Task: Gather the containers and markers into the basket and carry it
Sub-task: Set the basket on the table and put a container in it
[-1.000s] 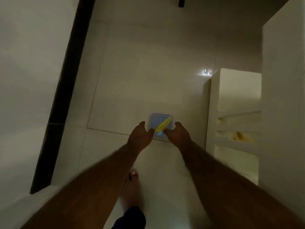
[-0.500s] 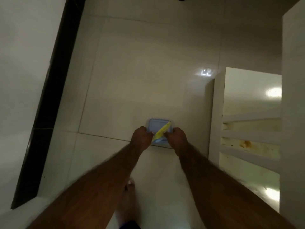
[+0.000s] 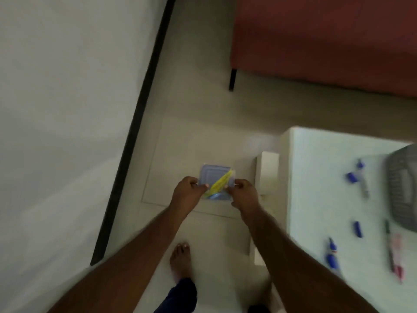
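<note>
— Above the floor, between both hands: blue-lidded container (image 3: 214,177), left hand (image 3: 187,193) and right hand (image 3: 244,194) fingers clenched on opposite edges.
— Probably light, stiff, slick; best gripped by the rim, toward the basket (image 3: 404,188) on the desk (image 3: 316,177).

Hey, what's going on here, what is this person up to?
A person is holding a small bluish lidded container with something yellow on it, gripping it at either side with the left hand and right hand, above the tiled floor. To their right, on a white table, several markers lie loose beside a grey basket at the frame's edge. The markers are not yet gathered into it.
</note>
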